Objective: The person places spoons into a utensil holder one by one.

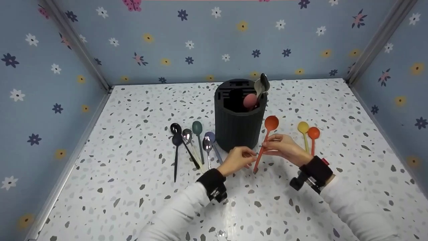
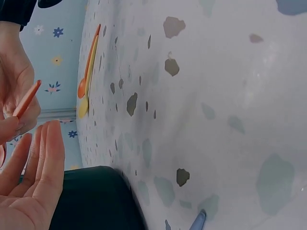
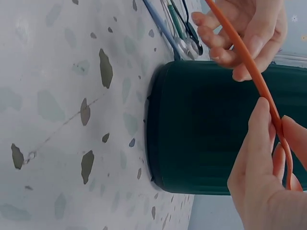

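An orange-red spoon (image 1: pixel 272 123) slants upward in front of the dark utensil holder (image 1: pixel 238 130), bowl end up. My right hand (image 1: pixel 284 149) pinches its handle between thumb and fingers; the right wrist view shows the grip on the orange handle (image 3: pixel 249 62). Beside the lower handle is my left hand (image 1: pixel 238 159), its fingers loosely bent. In the left wrist view the left hand's fingers (image 2: pixel 45 158) are fairly straight and hold nothing. A pink spoon (image 1: pixel 250 100) and a dark shiny spoon (image 1: pixel 264 81) stand in the holder's right side, with a pale one among them.
Left of the holder lie a black spoon (image 1: pixel 175 128), a dark navy spoon (image 1: pixel 177 139), a green spoon (image 1: pixel 197 127), a purple spoon (image 1: pixel 210 136) and silver spoons (image 1: pixel 207 144). A yellow spoon (image 1: pixel 303 127) and a smaller orange spoon (image 1: pixel 314 133) lie right. Flowered panels surround the speckled table (image 1: pixel 117 194).
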The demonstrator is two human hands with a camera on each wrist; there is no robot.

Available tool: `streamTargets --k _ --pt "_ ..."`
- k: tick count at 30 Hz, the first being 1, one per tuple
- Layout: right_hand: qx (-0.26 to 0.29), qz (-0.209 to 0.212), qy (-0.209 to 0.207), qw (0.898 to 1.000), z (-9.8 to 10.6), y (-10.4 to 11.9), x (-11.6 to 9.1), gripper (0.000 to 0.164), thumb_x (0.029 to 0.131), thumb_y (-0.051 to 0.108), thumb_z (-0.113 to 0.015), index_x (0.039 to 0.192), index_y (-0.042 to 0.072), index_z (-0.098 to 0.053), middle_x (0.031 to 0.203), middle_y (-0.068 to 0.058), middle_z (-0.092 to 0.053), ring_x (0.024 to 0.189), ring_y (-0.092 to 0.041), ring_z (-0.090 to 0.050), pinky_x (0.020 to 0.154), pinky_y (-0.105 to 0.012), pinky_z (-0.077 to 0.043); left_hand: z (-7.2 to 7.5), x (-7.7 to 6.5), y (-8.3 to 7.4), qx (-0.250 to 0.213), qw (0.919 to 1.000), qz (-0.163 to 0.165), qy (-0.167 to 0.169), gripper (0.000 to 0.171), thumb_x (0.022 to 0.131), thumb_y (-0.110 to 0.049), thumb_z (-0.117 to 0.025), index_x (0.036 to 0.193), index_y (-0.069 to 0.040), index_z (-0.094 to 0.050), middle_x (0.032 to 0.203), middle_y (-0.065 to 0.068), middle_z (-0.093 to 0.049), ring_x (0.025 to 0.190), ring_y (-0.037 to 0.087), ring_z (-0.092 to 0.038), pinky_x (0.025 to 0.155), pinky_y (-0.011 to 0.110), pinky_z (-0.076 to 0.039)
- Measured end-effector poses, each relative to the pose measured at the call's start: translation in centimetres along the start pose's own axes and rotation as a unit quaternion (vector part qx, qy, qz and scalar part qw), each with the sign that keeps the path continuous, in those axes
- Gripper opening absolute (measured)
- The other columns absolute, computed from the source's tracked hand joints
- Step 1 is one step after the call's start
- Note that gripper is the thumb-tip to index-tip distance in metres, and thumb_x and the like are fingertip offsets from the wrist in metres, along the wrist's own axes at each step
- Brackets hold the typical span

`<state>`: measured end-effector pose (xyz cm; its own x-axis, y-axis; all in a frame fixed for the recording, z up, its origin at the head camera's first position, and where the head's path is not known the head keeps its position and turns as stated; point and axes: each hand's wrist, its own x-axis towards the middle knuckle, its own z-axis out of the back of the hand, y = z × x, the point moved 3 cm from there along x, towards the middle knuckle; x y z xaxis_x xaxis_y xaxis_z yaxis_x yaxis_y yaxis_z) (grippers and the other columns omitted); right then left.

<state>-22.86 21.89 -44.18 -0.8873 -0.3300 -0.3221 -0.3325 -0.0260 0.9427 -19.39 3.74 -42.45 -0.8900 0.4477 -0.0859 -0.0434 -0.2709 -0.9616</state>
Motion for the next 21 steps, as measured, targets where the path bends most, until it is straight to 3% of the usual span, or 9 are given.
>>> streamTargets --k 3,7,10,21 --pt "0.0 0.007 0.001 1.0 -0.2 0.1 -0.1 0.015 0.088 0.005 -0.058 0.098 0.001 -0.048 0.087 -0.004 -0.061 0.082 -0.012 -0.063 0.084 -0.029 -0.054 0.1 -0.2 -0.2 -0.018 0.9998 0.0 0.007 0.021 0.083 0.003 -0.058 0.101 0.014 -0.06 0.09 0.027 -0.063 0.078 0.045 -0.062 0.058 0.025 -0.057" --pt "0.004 0.017 0.002 1.0 -0.4 0.4 -0.3 0.011 0.087 0.004 -0.058 0.095 0.003 -0.051 0.085 -0.004 -0.062 0.083 -0.012 -0.064 0.085 -0.03 -0.054 0.1 0.0 0.2 -0.038 0.9991 -0.006 0.017 0.021 0.083 0.004 -0.058 0.1 0.015 -0.059 0.09 0.029 -0.063 0.078 0.046 -0.062 0.064 0.039 -0.058" --pt "0.0 0.025 0.003 1.0 -0.7 0.7 -0.4 0.011 0.087 0.004 -0.059 0.094 0.003 -0.052 0.085 -0.004 -0.062 0.084 -0.012 -0.064 0.087 -0.03 -0.053 0.1 0.1 0.3 -0.047 0.9986 -0.009 0.02 0.02 0.082 0.006 -0.058 0.1 0.015 -0.059 0.09 0.03 -0.063 0.078 0.045 -0.062 0.066 0.042 -0.057" --pt "-0.007 0.045 0.017 0.999 -1.1 1.7 -0.9 0.013 0.086 0.005 -0.06 0.096 0.005 -0.051 0.088 -0.003 -0.062 0.088 -0.013 -0.063 0.091 -0.034 -0.051 0.0 1.9 2.4 -0.029 0.9993 -0.021 0.013 0.018 0.082 0.002 -0.061 0.098 0.011 -0.063 0.09 0.025 -0.065 0.078 0.036 -0.064 0.063 0.03 -0.058"
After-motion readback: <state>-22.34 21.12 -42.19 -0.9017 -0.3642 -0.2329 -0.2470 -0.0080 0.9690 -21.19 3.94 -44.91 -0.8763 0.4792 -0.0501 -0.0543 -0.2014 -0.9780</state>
